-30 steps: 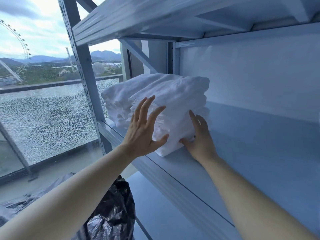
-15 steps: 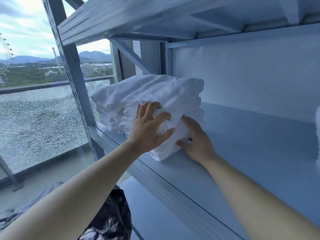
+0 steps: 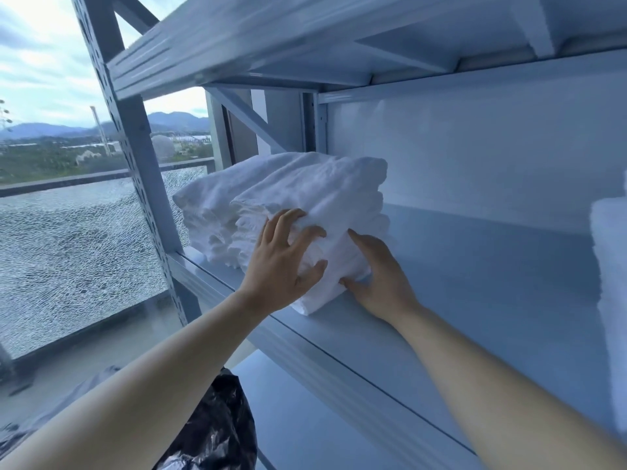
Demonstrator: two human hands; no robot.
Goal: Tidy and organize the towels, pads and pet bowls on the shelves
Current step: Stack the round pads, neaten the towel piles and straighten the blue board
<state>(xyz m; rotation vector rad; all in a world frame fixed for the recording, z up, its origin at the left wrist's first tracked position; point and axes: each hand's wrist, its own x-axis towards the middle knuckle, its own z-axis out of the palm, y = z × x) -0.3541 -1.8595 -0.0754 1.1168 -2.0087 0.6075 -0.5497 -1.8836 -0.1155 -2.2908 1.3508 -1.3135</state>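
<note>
A stack of folded white towels (image 3: 315, 195) sits at the left end of a pale blue metal shelf (image 3: 475, 273). My left hand (image 3: 281, 262) lies on the front of the stack, fingers curled into the cloth and thumb pressed against it. My right hand (image 3: 380, 276) presses flat against the stack's lower right corner, palm down on the shelf board. A second pile of white towels (image 3: 610, 266) shows at the right edge of the shelf, cut off by the frame.
An upper shelf (image 3: 271, 39) hangs close above the towels. A perforated upright post (image 3: 135, 147) stands at the left, with a cracked glass pane (image 3: 78, 245) behind it. A black plastic bag (image 3: 217, 432) sits below, beside a lower shelf board (image 3: 305, 418).
My left hand went from spread open in front of the stack to curled into the towels. My right hand stayed at the lower corner. The view shifted right, revealing the second pile.
</note>
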